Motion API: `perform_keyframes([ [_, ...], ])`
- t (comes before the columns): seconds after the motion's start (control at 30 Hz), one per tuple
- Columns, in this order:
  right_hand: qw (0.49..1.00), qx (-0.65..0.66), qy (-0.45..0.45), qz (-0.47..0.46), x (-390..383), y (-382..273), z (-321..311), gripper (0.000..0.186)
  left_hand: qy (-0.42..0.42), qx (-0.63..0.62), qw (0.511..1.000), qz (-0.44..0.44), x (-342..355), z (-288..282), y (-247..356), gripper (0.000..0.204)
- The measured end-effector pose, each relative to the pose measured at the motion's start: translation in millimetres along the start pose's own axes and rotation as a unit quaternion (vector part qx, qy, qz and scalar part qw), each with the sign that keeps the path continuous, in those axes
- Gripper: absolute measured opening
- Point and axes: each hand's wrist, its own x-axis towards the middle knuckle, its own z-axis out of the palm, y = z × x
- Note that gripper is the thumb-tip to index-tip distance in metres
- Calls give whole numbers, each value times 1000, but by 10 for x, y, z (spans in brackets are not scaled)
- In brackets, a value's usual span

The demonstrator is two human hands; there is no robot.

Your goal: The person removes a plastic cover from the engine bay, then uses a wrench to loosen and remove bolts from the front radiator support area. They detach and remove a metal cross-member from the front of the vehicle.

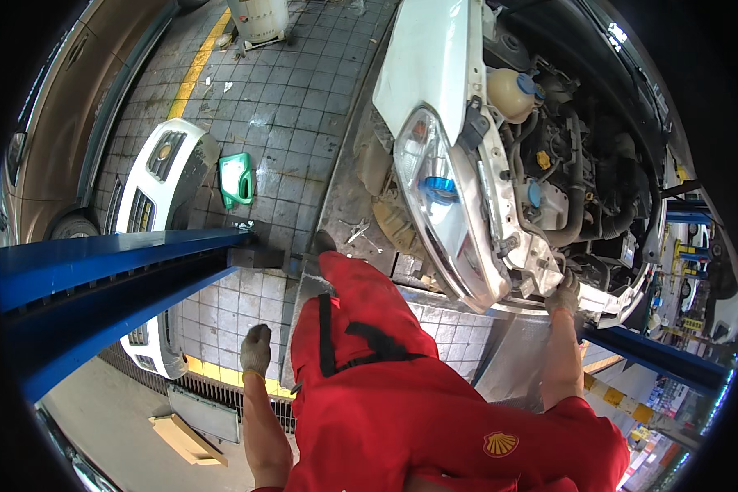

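Note:
My right hand [563,293], in a grey work glove, grips the car's front panel [539,275], beside the headlight [447,201]. Its fingertips are partly lost among the dark parts there. The white car [422,57] has its hood up and its front bumper off, and the engine bay [578,164] lies exposed. On the other side of my body, my gloved left hand [255,350] hangs low over the floor, near a blue lift post. Its fingers are curled in, and whatever may be inside them is hidden. A blue-capped bottle shape [439,190] shows at the headlight.
The blue lift post [123,262] crosses the left side. Beyond it are a white bumper [160,176] on the tiled floor, a green jug [236,180] and a brown car [66,107]. Small metal tools [357,231] lie by the car. A white drum [258,18] stands far off.

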Motion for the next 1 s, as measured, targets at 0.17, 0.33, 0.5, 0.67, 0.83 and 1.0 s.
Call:
perform_keyframes([
  [0.17,1000,24,7,-4,23,74,-9,107,-18,35,998,54,266,-49,264,43],
  [0.33,981,98,105,-131,97,331,69,119,-95,141,985,35,797,318,-202,45],
  [0.5,964,88,110,-227,104,584,-60,121,-152,207,966,34,1245,1134,-959,43],
  [0.67,977,9,137,-165,-47,747,-301,108,-206,124,962,133,1515,2040,-1618,37],
  [0.83,976,11,161,-144,-121,890,-419,103,-215,38,968,124,1756,2756,-2001,33],
  [1.0,972,19,186,-144,-158,971,-453,98,-199,88,970,111,2061,3146,-2167,38],
])
